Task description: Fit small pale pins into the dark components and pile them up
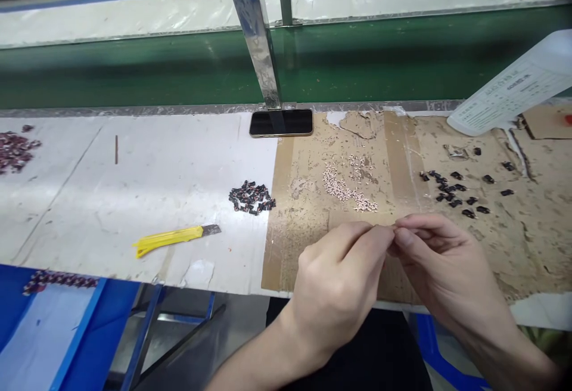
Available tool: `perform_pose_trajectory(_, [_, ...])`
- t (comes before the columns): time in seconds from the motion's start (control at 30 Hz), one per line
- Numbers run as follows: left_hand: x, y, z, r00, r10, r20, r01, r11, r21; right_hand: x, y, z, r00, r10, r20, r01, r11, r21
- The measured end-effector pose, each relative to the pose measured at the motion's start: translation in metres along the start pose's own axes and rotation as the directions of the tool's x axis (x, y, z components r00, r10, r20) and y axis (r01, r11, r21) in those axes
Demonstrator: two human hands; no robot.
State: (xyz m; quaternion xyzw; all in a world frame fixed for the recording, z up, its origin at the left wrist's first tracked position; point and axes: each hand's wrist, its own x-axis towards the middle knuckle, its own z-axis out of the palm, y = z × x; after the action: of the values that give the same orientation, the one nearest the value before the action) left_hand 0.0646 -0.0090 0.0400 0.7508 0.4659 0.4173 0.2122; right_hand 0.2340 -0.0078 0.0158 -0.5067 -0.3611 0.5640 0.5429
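Note:
My left hand (342,284) and my right hand (440,260) meet fingertip to fingertip above the front part of the cardboard (304,248). Both are closed in a pinch, and whatever lies between the fingertips is hidden. Just beyond them a curved scatter of tiny pinkish metal bits (344,191) lies on the cardboard. To the right sit several loose small black parts (456,187). Left of the cardboard, a pile of small black parts with coppery glints (251,198) rests on the white surface.
A yellow utility knife (170,239), blade showing, lies at the left. A phone (281,123) rests at the foot of a metal post (259,39). A white bottle (513,87) leans at back right. Dark red parts (16,151) are heaped far left, near a thin brown stick (117,149). Behind runs a green belt (134,72).

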Motion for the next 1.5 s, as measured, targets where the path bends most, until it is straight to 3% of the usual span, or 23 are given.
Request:
perform_pose_trajectory(0.2, [-0.003, -0.007, 0.003, 0.99, 0.069, -0.124, -0.085, 0.988, -0.128, -0.011, 0.002, -0.005, 0.993, -0.053, 0.109, 0.067, 0.99, -0.128])
perform_pose_trajectory(0.5, [-0.015, -0.008, 0.005, 0.986, 0.125, -0.109, -0.129, 0.991, -0.026, -0.017, -0.008, 0.0, 0.964, -0.176, 0.199, 0.238, 0.905, -0.351])
perform_pose_trajectory(0.63, [-0.025, -0.007, 0.007, 0.989, 0.141, -0.043, -0.144, 0.987, -0.065, -0.025, -0.01, -0.005, 0.955, -0.179, 0.238, 0.267, 0.867, -0.42])
perform_pose_trajectory(0.77, [-0.034, -0.009, 0.007, 0.999, 0.022, 0.041, -0.013, 0.98, -0.198, -0.032, -0.006, -0.022, 0.942, -0.193, 0.275, 0.316, 0.786, -0.532])
perform_pose_trajectory(0.83, [-0.038, -0.011, 0.003, 0.993, -0.121, 0.01, 0.119, 0.959, -0.258, -0.033, -0.001, -0.032, 0.916, -0.266, 0.3, 0.4, 0.646, -0.65])
perform_pose_trajectory(0.93, [-0.043, -0.015, -0.005, 0.944, -0.33, -0.009, 0.31, 0.896, -0.317, -0.032, 0.007, -0.043, 0.836, -0.356, 0.418, 0.535, 0.353, -0.768])
perform_pose_trajectory(1.03, [-0.046, -0.019, -0.011, 0.911, -0.411, 0.046, 0.401, 0.851, -0.339, -0.03, 0.012, -0.044, 0.774, -0.351, 0.527, 0.613, 0.208, -0.762])
perform_pose_trajectory(1.37, [-0.048, -0.021, -0.016, 0.904, -0.425, 0.042, 0.405, 0.821, -0.402, -0.023, 0.013, -0.039, 0.702, -0.316, 0.638, 0.687, 0.066, -0.723])
perform_pose_trajectory(1.43, [-0.048, -0.019, -0.017, 0.879, -0.475, 0.043, 0.448, 0.79, -0.418, -0.023, 0.011, -0.039, 0.694, -0.328, 0.64, 0.689, 0.048, -0.723])
perform_pose_trajectory(1.5, [-0.046, -0.016, -0.016, 0.84, -0.536, 0.086, 0.508, 0.722, -0.47, -0.025, 0.007, -0.037, 0.728, -0.347, 0.591, 0.659, 0.116, -0.744])
